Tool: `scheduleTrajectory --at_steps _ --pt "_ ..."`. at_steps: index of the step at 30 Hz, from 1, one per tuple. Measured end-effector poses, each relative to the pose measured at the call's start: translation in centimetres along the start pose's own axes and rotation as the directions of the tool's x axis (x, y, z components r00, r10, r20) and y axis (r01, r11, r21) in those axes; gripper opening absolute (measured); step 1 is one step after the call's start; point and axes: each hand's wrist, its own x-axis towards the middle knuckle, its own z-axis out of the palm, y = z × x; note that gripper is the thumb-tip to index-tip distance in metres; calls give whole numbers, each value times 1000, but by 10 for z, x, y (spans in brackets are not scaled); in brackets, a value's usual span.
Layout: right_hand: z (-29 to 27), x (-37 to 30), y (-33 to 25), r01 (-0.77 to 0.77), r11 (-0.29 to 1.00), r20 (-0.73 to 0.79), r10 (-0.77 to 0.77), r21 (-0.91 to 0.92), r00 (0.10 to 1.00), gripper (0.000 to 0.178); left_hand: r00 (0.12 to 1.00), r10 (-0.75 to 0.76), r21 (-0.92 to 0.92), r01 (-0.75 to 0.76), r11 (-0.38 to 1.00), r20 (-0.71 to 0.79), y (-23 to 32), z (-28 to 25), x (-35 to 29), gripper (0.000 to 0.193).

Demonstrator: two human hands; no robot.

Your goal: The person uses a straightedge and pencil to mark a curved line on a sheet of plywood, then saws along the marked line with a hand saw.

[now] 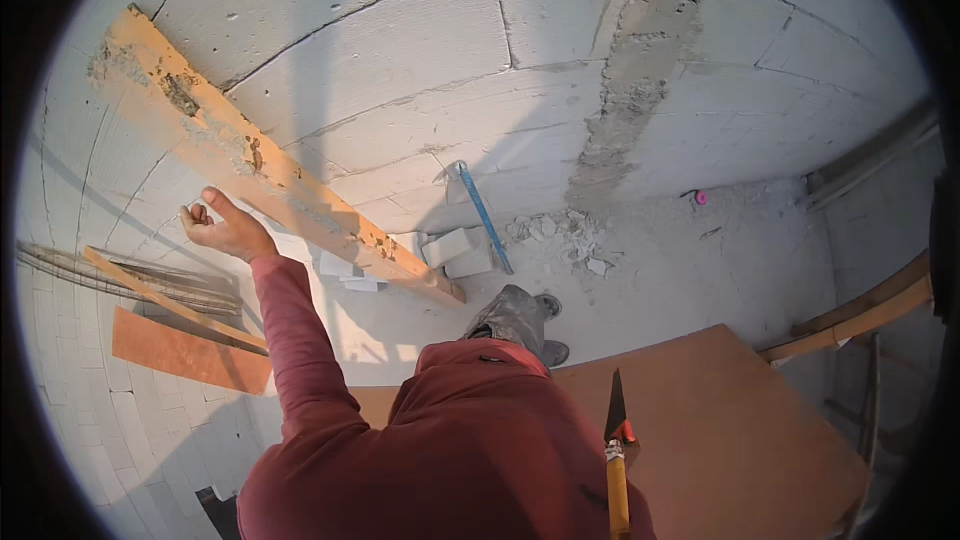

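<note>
My left hand (232, 228) is raised at the left, its thumb stretched up and its fingers partly curled, with nothing visible in it. It is just beside the lower edge of a long wooden plank (270, 162), which slants against the block wall and is crusted with dried mortar. Whether the hand touches the plank I cannot tell. My right hand is out of sight. At the lower right, a tool with a yellow handle (617, 495), a red part and a dark pointed blade (616, 408) shows in front of a brown board (720, 420); what supports it is hidden.
A blue-handled tool (483, 215) leans on the white block wall (420, 50). Near its foot are block pieces (465, 250) and rubble (575, 240). A pink round object (700, 198) lies farther right. Another brown board (190, 350) and a thin batten (165, 295) are at left.
</note>
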Motion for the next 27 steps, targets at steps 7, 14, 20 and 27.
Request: scheduleTrajectory --at_steps 7,14,20,27 --pt "2 50 13 163 974 -36 -171 -159 985 20 534 -442 -320 821 472 720 -180 -15 45 86" --pt "15 21 -8 64 989 -137 -82 -134 987 32 532 -409 -338 823 457 742 -111 7 18 90" --pt "31 12 1 9 991 -56 -17 -132 998 35 537 -258 -348 774 529 803 -13 -29 -54 98" --pt "19 9 15 -5 993 15 7 -122 1000 38 390 -51 -332 840 428 920 153 -10 -117 94"
